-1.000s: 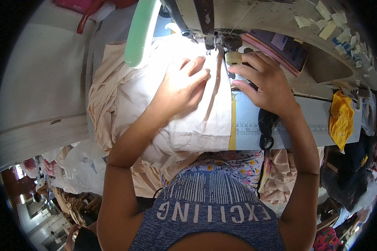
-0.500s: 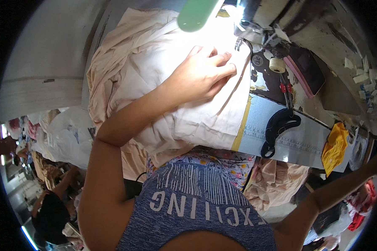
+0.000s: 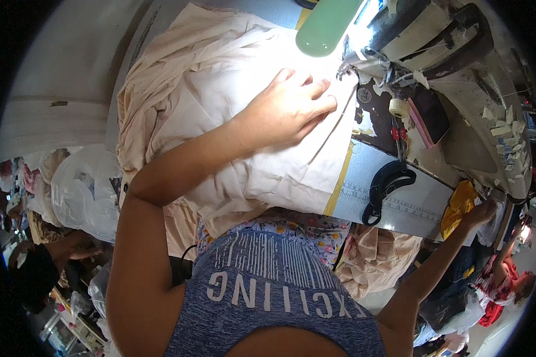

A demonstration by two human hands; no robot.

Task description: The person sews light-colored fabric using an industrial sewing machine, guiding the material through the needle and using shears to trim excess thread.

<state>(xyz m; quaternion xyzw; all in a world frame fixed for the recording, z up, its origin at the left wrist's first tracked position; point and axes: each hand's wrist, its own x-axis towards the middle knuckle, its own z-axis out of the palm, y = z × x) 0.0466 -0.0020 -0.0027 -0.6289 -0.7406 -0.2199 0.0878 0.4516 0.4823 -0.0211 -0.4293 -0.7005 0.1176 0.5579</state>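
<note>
A large cream fabric (image 3: 238, 178) lies bunched over the sewing table, its right part under the presser foot (image 3: 343, 72) of a sewing machine (image 3: 399, 41). My left hand (image 3: 292, 110) rests on this fabric, palm down, fingers apart and slightly bent, a little left of and nearer than the presser foot. My right hand (image 3: 483, 213) is stretched far right to the table's edge, beside a yellow cloth (image 3: 457, 208) and a clear plastic bag (image 3: 492, 229). Its fingers are too small and partly hidden to show a grip.
A green rounded piece (image 3: 324, 33) hangs over the fabric under bright light. Right of the fabric lie a black curved tool (image 3: 387, 187), red-marked thread snips (image 3: 398, 134) and a phone in a pink case (image 3: 429, 116). A person (image 3: 503, 276) is at far right, another (image 3: 36, 273) at far left.
My right hand has come into clear view beside the yellow cloth, from the far right rim. My left hand stays on the fabric. The view has shifted, showing more of the machine.
</note>
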